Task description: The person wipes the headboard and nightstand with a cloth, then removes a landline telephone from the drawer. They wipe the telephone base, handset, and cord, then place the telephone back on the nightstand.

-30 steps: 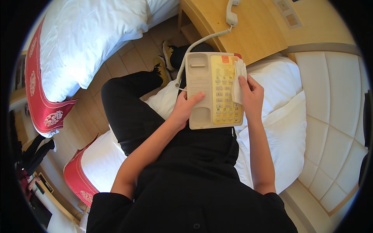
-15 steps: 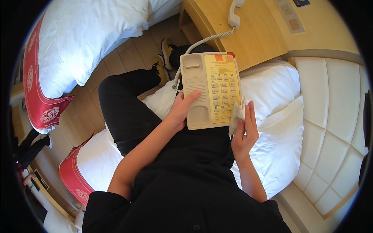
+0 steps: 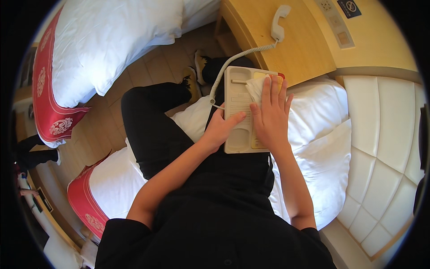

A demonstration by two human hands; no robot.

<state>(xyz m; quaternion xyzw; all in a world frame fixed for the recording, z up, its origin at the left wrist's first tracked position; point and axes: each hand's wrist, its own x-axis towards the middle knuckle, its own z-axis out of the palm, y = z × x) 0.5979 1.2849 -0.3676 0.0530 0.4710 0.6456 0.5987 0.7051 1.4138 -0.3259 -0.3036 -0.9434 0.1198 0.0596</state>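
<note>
**Phone base held on the lap, cloth pressed to its keypad**

Hotel room, two beds with white duvets (image 3: 112,40) and red patterned runners (image 3: 49,107), pale wooden floor (image 3: 112,134) between them. Person sits on the edge of the nearer bed, black trousers, legs out toward the floor.

Cream desk telephone base (image 3: 239,116) rests on the lap, tilted up toward the camera. Left hand (image 3: 219,130) grips its left edge, thumb laid across the face, fingers curled behind and out of sight. Right hand (image 3: 271,114) lies flat on the keypad, fingers straight and close together, pinning a white cloth (image 3: 255,85) against it.

Handset (image 3: 280,22) lies apart on the wooden nightstand (image 3: 286,49), joined by a coiled cord (image 3: 233,67).

Handling, as judged: base is rigid moulded plastic, light, smooth enough to slip; best held by the side edges, as now. Cord will tug if the base is moved far. Cloth is thin and limp, bunches easily. White pillow (image 3: 322,134) at right, beside a padded quilted headboard (image 3: 385,148).
</note>
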